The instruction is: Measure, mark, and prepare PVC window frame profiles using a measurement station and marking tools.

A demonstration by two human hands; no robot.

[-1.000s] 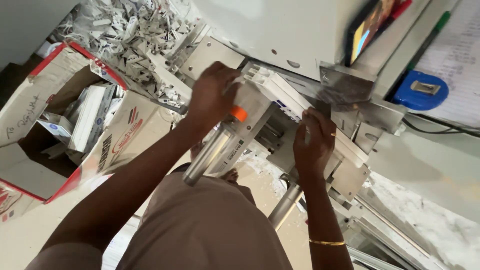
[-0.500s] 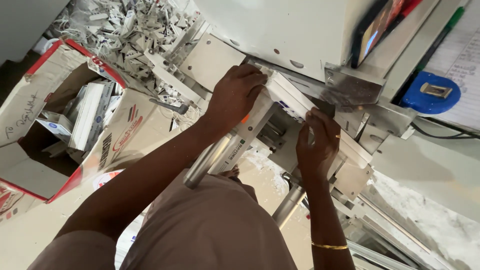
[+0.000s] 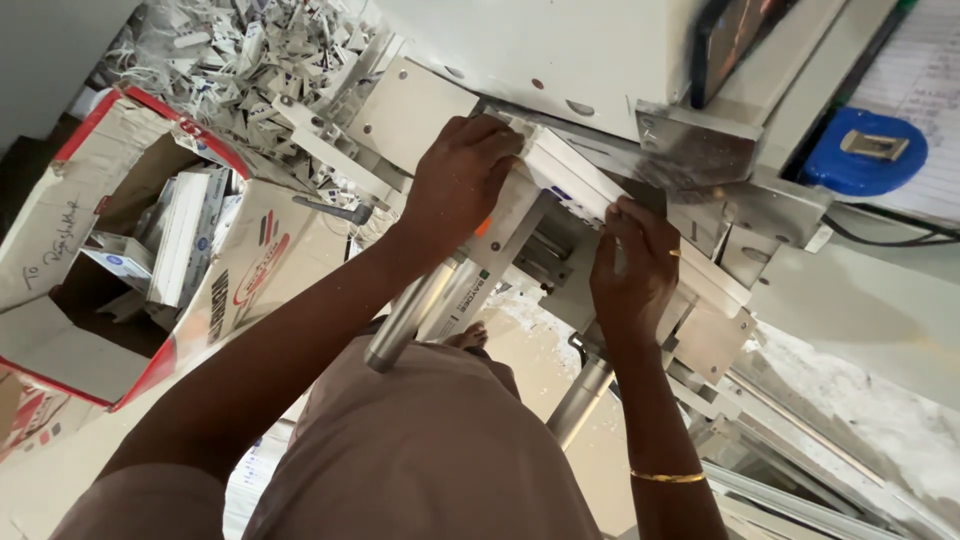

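Observation:
A stack of flat white cartons (image 3: 575, 185) lies in the feed slot of a pale metal machine (image 3: 560, 60). My left hand (image 3: 458, 178) is closed over the stack's far end, above an orange mark on the grey machine bracket (image 3: 505, 232). My right hand (image 3: 632, 268) presses on the near end of the stack, fingers curled around its edge. A thin gold bangle (image 3: 668, 477) sits on my right wrist. Two steel cylinder rods (image 3: 410, 318) run down from the bracket toward my lap.
An open cardboard box (image 3: 215, 290) with red trim at the left holds several folded white cartons. A heap of white paper offcuts (image 3: 240, 60) lies behind it. A blue tape measure (image 3: 862, 150) rests on papers at the top right. Metal rails (image 3: 800, 470) run along the lower right.
My left hand has moved up from the orange-marked bracket onto the far end of the carton stack. My right hand has shifted up along the stack's near end.

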